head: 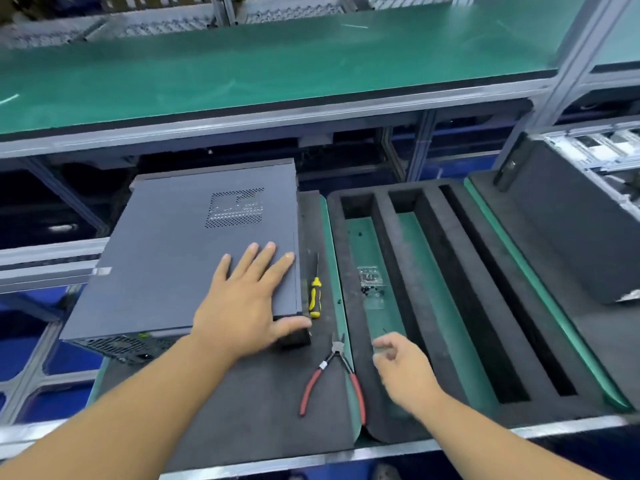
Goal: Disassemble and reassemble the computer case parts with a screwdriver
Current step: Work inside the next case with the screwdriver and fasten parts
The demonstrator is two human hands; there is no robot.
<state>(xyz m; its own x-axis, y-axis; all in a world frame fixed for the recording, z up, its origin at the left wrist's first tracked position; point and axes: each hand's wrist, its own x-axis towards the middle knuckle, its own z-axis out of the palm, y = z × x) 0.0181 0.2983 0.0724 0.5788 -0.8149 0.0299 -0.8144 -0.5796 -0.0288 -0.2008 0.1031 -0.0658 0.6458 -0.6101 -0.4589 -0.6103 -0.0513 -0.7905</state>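
— Grey sheet-steel computer case (180, 258) with a perforated vent patch, lying flat on its side at the left end of the dark foam mat (242, 403), far end overhanging toward the rail. Side panel on, nothing visibly undone.

— Left hand (242, 306)?

— Flat on the panel near the right edge, fingers straight and spread, thumb hooked over the near corner. Pressing, not gripping.

— And the yellow-and-black-handled screwdriver (315, 292)?

— Just beside the case's right edge on the mat, shaft pointing away, untouched. Red-handled pliers (332, 375) nearer, handles splayed.

— Right hand (405, 368)?

— Over the black foam tray (429, 306) with long green-bottomed slots, fingers loosely curled, blurred; apparently holding nothing, though impossible to say for sure. Small clear bag of dark screws (371, 284) farther up the same slot.

— Advice for the step?

— Probably the start of disassembly. Best to keep the left palm steady so the case cannot slide on the foam, take the screwdriver by its handle, then find the panel screws, likely on the rear face, hard to see here. Worth seating the tip squarely before turning, and parking each screw in the tray slot.
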